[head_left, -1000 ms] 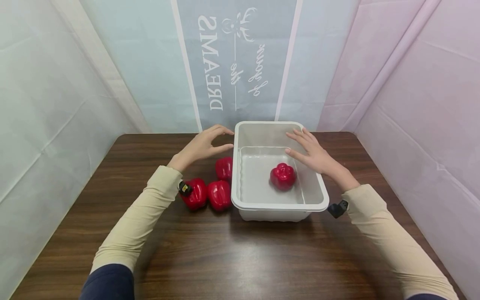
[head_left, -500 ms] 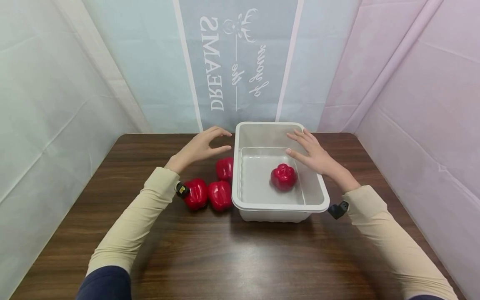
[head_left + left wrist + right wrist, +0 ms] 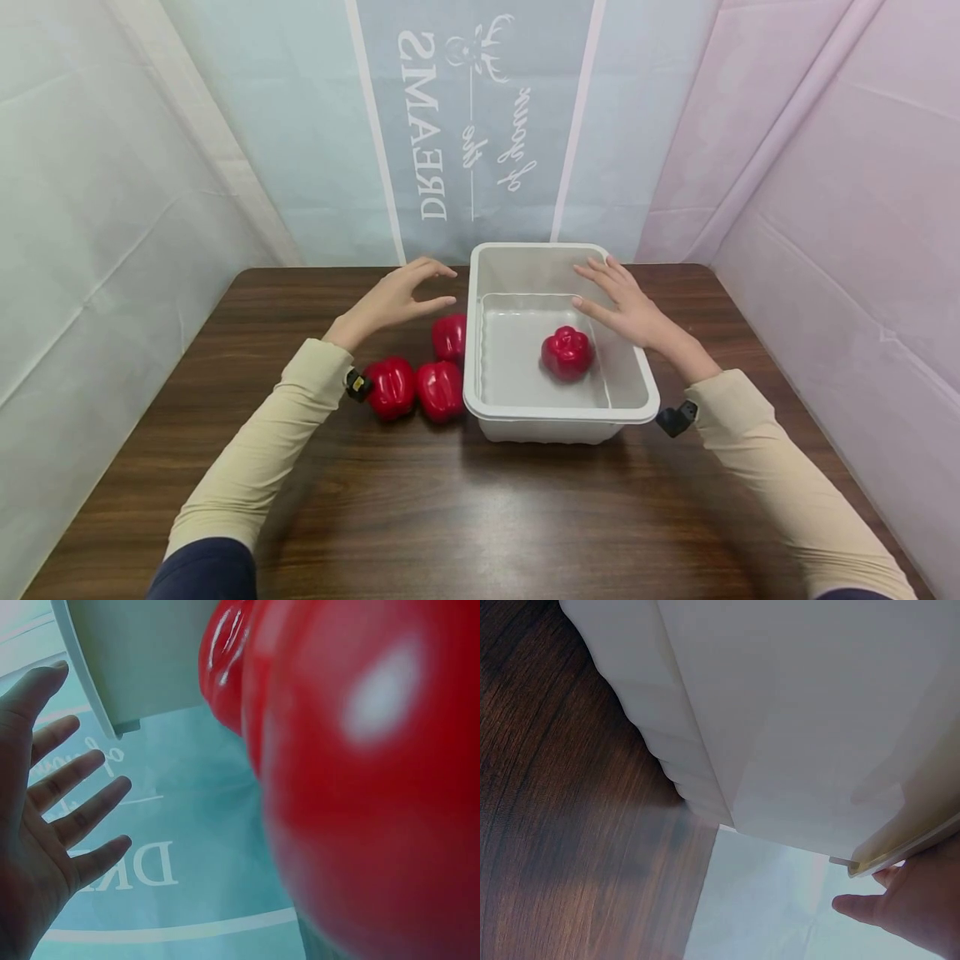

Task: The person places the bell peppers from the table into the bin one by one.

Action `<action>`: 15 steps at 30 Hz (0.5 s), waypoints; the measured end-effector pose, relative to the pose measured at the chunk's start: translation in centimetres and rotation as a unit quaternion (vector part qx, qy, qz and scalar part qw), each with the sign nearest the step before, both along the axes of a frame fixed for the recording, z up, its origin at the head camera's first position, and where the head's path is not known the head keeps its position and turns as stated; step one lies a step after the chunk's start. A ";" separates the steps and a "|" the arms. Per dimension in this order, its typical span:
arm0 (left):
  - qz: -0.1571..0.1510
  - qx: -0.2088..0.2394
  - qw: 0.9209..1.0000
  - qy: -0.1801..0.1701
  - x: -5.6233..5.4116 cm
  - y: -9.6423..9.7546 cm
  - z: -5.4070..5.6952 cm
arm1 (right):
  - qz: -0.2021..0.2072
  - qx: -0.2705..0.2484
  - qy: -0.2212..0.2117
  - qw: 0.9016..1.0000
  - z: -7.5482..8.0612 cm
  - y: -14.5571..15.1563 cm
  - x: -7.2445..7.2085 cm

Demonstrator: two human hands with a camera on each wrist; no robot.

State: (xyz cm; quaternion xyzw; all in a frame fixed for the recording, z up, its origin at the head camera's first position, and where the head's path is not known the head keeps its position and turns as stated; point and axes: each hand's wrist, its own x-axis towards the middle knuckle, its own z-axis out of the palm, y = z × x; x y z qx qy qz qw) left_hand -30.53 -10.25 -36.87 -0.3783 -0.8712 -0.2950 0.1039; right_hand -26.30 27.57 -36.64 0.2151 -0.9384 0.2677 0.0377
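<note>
A light grey plastic bin [image 3: 560,414] stands on the table with one red bell pepper [image 3: 567,354] inside, right of its middle. Three more red bell peppers lie against or near its left side: a back one [image 3: 448,337], a front one [image 3: 440,391] and a left one [image 3: 390,388]. My left hand [image 3: 393,302] hovers behind and left of these, fingers spread and holding nothing; the left wrist view shows its open palm [image 3: 37,855] beside a large, blurred pepper [image 3: 375,787]. Over the bin's right rim lies my right hand [image 3: 626,308], fingers loosely extended above the inside, away from the pepper.
The dark wooden table [image 3: 480,517] extends in front of the bin and to both sides. A printed cloth [image 3: 495,125] hangs behind its far edge, with pale cloth walls [image 3: 847,275] left and right.
My left hand has drawn slightly left, away from the bin's left rim. The right hand, the bin and the peppers stay where they were.
</note>
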 end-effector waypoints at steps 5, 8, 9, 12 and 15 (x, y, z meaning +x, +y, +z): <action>0.008 -0.013 1.000 -0.008 -0.1 0.0 -0.1 | 0.001 -0.002 0.002 1.000 0.0 0.0 -0.2; 0.013 -0.022 1.000 -0.014 -0.2 -0.1 -0.1 | 0.003 -0.003 0.004 1.000 0.0 0.0 -0.3; 0.014 -0.026 0.999 -0.016 -0.2 -0.1 -0.1 | 0.003 -0.003 0.004 1.000 0.0 0.0 -0.4; 0.019 -0.038 0.999 -0.022 -0.3 -0.1 -0.2 | 0.003 -0.002 0.002 1.000 0.1 0.1 -0.5; 0.023 -0.047 0.998 -0.026 -0.4 -0.1 -0.2 | 0.003 -0.001 0.001 1.000 0.1 0.1 -0.6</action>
